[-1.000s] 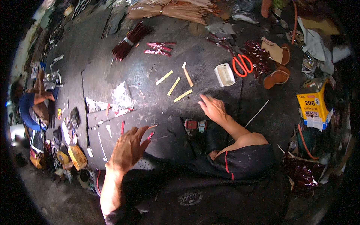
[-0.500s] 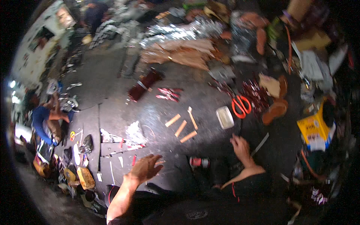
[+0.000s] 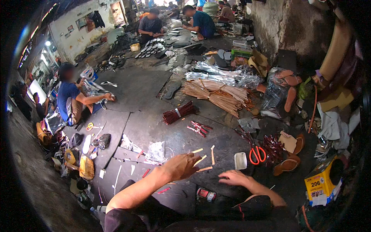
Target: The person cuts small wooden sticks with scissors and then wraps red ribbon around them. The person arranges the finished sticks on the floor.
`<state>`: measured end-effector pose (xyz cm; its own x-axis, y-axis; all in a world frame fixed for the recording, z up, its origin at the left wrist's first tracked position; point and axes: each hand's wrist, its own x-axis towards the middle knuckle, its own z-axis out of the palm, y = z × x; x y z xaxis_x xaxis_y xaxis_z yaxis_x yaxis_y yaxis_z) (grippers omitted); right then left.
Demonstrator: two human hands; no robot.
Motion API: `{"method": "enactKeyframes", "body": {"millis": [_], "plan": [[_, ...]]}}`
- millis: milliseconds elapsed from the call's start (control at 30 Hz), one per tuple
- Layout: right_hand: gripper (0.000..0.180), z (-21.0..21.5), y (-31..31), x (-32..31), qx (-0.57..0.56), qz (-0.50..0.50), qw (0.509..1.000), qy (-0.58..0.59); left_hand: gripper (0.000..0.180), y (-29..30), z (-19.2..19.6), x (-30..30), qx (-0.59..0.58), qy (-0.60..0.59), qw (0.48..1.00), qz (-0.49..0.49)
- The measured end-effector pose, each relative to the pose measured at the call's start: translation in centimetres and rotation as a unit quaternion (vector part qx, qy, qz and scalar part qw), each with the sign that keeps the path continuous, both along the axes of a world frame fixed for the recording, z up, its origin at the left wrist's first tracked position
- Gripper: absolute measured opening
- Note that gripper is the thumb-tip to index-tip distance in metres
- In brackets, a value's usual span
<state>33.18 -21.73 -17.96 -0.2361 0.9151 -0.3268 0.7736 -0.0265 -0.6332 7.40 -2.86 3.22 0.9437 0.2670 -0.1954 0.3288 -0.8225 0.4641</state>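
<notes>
My left hand (image 3: 181, 167) reaches over several short tan strips (image 3: 204, 169) on the dark floor. Its fingers are stretched out at the strips' near ends, with no grip on any of them visible. To its right, my right hand (image 3: 234, 178) hovers with loosely parted fingers and nothing in them. Just beyond that hand stands a small whitish rectangular dish (image 3: 240, 161). Orange-handled scissors (image 3: 257, 155) lie to the right of the dish. Below and between my hands, near my lap, is a small red-and-white pack (image 3: 206, 194).
A banded dark red strip bundle (image 3: 178, 113) lies ahead, with loose red strips (image 3: 199, 128) nearby. Farther off are tan strip bundles (image 3: 216, 96). Brown sandals (image 3: 286, 165) and a yellow box (image 3: 324, 180) stand right. A co-worker in blue (image 3: 69, 96) sits left; others sit farther back.
The view has tilted up, showing more of the room and the people. My left hand has moved forward and right to the tan strips. The right hand has come left, below the dish.
</notes>
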Motion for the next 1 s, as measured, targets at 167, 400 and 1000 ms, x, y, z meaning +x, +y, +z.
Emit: {"method": "enactKeyframes", "body": {"millis": [167,400,1000], "plan": [[0.066,-0.5,5.6,-0.3,-0.072,0.151,0.981,-0.098,0.051,-3.3,-0.2,-5.0,-0.063,0.081,0.995,-0.013],[0.065,-2.2,9.3,-2.7,-0.469,0.066,0.853,-0.219,0.052,-0.7,-1.2,-10.5,-0.073,0.076,0.994,0.034],[0.099,-12.3,-0.9,-6.0,-0.408,-0.415,0.812,-0.052,0.035,7.1,-13.6,-12.1,-0.165,-0.016,0.980,-0.112]]}}
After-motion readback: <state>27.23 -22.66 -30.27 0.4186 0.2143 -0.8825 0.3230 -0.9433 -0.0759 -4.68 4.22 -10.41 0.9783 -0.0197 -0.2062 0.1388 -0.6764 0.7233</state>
